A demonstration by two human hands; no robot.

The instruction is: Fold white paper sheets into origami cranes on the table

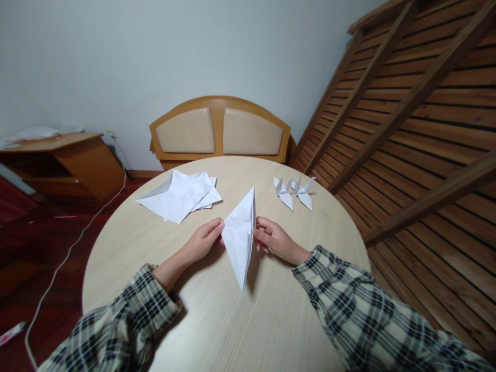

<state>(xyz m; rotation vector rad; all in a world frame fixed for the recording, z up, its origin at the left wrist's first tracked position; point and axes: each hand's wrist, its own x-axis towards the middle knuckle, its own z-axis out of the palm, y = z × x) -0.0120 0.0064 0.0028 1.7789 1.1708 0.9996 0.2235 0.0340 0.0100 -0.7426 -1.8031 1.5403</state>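
Between my hands is a folded white sheet of origami paper (239,232), shaped like a long diamond with layered flaps along its right side. It is held just above the table, one point toward me and the other away. My left hand (204,238) pinches its left corner, thumb on top. At the right edge, my right hand (277,239) grips the layers between thumb and fingers. Farther back on the left lie several creased white sheets of paper (182,192), overlapping in a pile. Two finished paper cranes (284,195) stand side by side at the back right.
The round, pale wooden table (302,320) fills the middle. Beyond it stands a headboard (219,129) against the wall. A slatted wooden frame (411,113) leans on the right. On the left are a wooden desk (85,160) and a white cable (77,243) along the floor.
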